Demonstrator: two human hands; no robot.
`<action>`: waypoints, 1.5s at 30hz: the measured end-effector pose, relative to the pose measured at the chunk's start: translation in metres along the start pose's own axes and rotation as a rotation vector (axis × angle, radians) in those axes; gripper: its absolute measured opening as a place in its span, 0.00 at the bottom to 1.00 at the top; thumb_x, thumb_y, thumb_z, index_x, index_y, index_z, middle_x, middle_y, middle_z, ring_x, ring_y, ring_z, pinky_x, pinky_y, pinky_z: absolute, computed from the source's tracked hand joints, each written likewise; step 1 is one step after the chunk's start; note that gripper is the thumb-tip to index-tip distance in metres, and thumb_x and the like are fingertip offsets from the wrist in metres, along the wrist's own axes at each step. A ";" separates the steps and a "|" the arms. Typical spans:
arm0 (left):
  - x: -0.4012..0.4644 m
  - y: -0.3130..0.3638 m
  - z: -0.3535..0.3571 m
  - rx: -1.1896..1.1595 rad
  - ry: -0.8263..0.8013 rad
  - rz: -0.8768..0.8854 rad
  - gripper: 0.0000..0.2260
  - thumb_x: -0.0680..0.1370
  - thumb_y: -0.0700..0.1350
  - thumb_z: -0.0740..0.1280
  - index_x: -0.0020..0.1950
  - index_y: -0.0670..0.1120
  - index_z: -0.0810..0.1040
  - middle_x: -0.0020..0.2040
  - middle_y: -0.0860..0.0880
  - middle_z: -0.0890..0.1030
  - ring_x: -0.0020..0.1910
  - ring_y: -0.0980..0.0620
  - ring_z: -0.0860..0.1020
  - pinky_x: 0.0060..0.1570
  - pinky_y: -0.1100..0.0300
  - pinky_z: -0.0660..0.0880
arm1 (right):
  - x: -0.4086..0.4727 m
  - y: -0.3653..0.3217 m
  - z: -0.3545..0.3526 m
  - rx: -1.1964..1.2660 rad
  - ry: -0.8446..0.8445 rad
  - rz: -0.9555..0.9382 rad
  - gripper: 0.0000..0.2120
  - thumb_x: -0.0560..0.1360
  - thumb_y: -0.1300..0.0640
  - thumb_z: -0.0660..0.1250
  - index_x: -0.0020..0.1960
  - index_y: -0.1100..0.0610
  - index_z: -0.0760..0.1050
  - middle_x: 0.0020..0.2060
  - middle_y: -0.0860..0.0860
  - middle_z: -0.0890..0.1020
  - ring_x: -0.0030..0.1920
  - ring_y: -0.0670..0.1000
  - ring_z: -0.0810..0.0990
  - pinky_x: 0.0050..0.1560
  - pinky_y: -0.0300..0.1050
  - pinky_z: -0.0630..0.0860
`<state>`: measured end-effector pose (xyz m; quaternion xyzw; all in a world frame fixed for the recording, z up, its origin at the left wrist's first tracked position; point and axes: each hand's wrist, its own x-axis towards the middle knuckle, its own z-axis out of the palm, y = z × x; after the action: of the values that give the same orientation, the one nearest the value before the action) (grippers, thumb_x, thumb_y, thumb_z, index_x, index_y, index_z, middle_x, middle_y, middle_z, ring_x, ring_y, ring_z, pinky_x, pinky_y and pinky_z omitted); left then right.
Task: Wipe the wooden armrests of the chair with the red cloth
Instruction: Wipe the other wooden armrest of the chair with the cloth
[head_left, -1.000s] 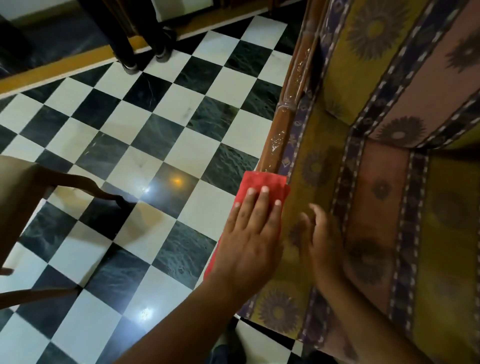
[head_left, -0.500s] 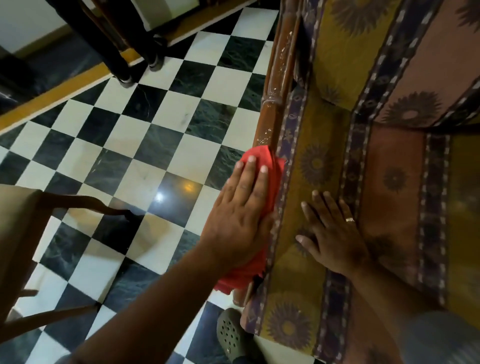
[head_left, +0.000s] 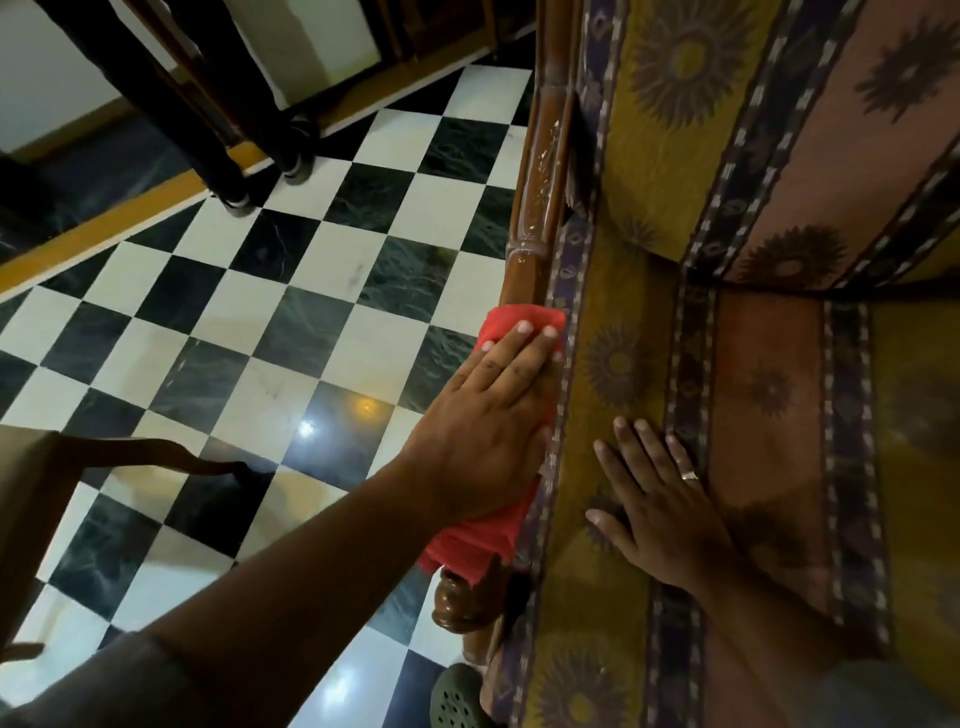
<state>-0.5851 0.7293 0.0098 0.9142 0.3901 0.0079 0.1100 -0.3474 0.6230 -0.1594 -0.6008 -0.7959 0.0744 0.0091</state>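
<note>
Nearest, at the bottom edge, a dark clog (head_left: 457, 699) stands on the checkered floor (head_left: 322, 322) beside the chair's carved front post (head_left: 462, 603), where the wooden armrest (head_left: 537, 171) ends. The red cloth (head_left: 511, 325) is draped along that armrest, its near end hanging bunched just above the post and its far end spread flat on the rail. The left hand (head_left: 483, 431) lies palm-down on top of it, fingers straight and close together, pressing the cloth onto the wood rather than pinching it; this flat grip probably lets the whole palm drag the fabric along the rail in one pass. To the right, the right hand (head_left: 660, 504) rests open on the patterned seat cushion (head_left: 618, 364), fingers spread, a ring (head_left: 689, 475) on one; it holds nothing and seems placed there to brace the body while leaning over.

Farther along, past the fingertips, the bare armrest runs up toward the backrest (head_left: 675, 104), with pale specks on its glossy surface that the cloth has not yet covered. At the far left, dark furniture legs (head_left: 171, 104) stand on the floor.
</note>
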 end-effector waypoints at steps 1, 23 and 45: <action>0.003 0.000 0.000 -0.062 0.015 -0.050 0.29 0.83 0.56 0.50 0.81 0.46 0.49 0.83 0.45 0.50 0.82 0.46 0.44 0.79 0.42 0.53 | 0.000 0.001 0.000 -0.003 0.003 0.000 0.39 0.78 0.31 0.52 0.81 0.53 0.54 0.81 0.56 0.52 0.81 0.58 0.51 0.77 0.63 0.54; -0.033 0.035 0.012 0.032 -0.022 -0.165 0.37 0.80 0.65 0.51 0.82 0.44 0.46 0.82 0.44 0.46 0.81 0.43 0.41 0.78 0.46 0.41 | -0.001 0.000 0.006 0.009 0.056 -0.007 0.39 0.78 0.31 0.53 0.81 0.54 0.54 0.81 0.57 0.52 0.81 0.59 0.51 0.77 0.64 0.54; -0.009 0.022 0.005 0.122 -0.030 -0.038 0.39 0.77 0.67 0.53 0.81 0.44 0.51 0.83 0.43 0.51 0.82 0.43 0.44 0.79 0.44 0.45 | -0.001 -0.002 0.000 0.007 0.073 -0.003 0.38 0.78 0.32 0.54 0.80 0.55 0.57 0.81 0.57 0.54 0.81 0.58 0.52 0.77 0.63 0.56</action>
<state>-0.5751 0.7078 0.0104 0.9115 0.4055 -0.0319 0.0600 -0.3489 0.6218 -0.1589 -0.6020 -0.7956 0.0553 0.0402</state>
